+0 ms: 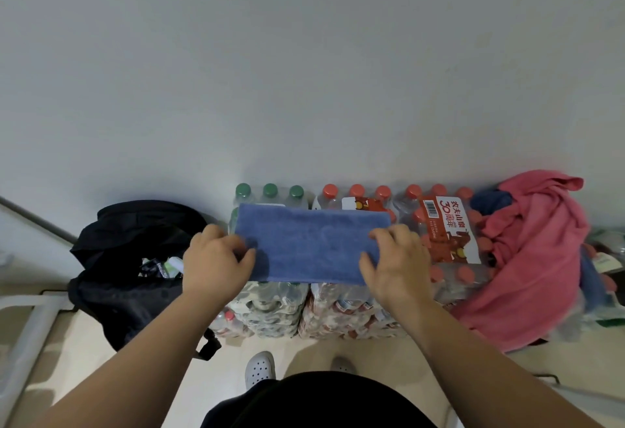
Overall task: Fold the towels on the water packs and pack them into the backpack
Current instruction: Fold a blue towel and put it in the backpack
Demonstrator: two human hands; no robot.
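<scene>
Towel [311,245], blue and folded, lay flat across the water packs [277,306], right of the backpack [135,235]. Left hand [216,258] gripped its left end; right hand [394,263] gripped its right end.

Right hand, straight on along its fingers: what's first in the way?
The blue towel, which the right hand pinches; past it, probably the red-capped bottles, though depth is unclear.

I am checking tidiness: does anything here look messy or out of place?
Yes. The pink towel lies crumpled in a heap over the right end of the water packs, while the blue towel lies flat.
</scene>
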